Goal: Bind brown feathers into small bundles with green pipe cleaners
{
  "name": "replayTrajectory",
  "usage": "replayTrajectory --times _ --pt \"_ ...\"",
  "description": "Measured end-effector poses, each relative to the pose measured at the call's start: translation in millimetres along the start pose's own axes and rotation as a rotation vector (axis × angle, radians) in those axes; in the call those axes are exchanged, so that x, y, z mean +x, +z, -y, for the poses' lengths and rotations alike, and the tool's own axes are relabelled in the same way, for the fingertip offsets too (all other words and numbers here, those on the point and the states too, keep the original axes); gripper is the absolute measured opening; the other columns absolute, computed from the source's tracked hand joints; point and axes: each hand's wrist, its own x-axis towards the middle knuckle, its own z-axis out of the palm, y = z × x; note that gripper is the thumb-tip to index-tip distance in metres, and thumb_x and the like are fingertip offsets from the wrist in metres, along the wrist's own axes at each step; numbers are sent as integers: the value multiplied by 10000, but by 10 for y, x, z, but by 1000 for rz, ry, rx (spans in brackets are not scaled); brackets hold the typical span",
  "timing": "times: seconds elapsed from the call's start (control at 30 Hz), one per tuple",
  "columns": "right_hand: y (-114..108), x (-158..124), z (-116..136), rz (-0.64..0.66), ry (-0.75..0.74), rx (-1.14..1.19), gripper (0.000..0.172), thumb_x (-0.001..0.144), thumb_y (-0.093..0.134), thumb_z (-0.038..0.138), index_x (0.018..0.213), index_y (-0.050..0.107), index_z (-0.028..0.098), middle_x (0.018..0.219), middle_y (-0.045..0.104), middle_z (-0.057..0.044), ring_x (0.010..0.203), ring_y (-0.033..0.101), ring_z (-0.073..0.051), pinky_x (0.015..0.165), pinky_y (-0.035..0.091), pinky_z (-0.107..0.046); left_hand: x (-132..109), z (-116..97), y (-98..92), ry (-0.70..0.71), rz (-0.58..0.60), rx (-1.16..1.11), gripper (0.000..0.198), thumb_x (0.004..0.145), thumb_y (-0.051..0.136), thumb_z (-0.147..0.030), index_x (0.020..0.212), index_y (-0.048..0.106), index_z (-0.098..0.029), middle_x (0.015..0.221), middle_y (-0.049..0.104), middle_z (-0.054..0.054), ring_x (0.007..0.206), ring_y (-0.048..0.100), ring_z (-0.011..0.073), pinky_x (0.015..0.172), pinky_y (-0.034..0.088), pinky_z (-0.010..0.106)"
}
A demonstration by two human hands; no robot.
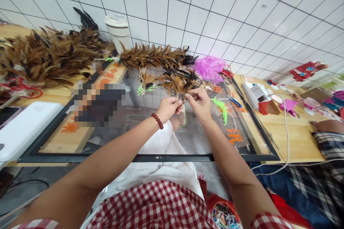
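Note:
My left hand (169, 110) and my right hand (199, 104) are close together over the glass, both with fingertips pinched. Between them are the ends of small brown feathers (177, 86), which overlap a loose feather pile behind; the exact spot gripped is partly hidden by my fingers. A beaded bracelet (157, 120) circles my left wrist. Just beyond lies a long brown feather garland (156, 56) with a dark tip. Bright green strings (220, 110) lie right of my right hand, near blue-handled snips (236, 102).
A black-framed glass panel (172, 157) covers the table. Left are a big feather heap (45, 55), a white cup (118, 30) and a white box (29, 127). Purple plastic (210, 68) sits behind. A power strip (254, 92) and cable are right, beside another person's plaid sleeve (329, 146).

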Motion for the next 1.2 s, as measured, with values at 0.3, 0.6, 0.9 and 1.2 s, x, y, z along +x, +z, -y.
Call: replayTrajectory --times 0.3,0.6,0.9,1.2 --pt "25 -18 -60 59 110 95 240 779 655 403 668 559 214 741 532 -3 703 466 -137 662 395 -279 -10 1 16 14 10 32 242 771 628 -102 534 582 -116 475 556 -2 381 468 51 419 386 173" --pt "-20 -6 -120 241 203 161 218 756 667 374 669 585 192 685 524 15 642 461 -115 644 382 -270 72 40 -49 103 -121 9 259 769 648 -156 524 571 -122 478 541 -5 411 476 58 415 387 173" --pt "-84 37 -139 140 -60 -370 73 829 486 198 757 498 209 822 510 -43 815 469 -191 758 378 -335 102 40 -69 85 -126 55 262 775 622 -100 517 577 -117 451 538 -14 368 461 43 388 382 154" --pt "-112 116 -105 -3 337 206 274 764 621 464 723 546 204 641 451 29 606 380 -115 611 353 -257 84 -24 -78 90 -162 -194 102 741 693 -177 683 652 -104 576 610 3 461 524 50 449 434 162"
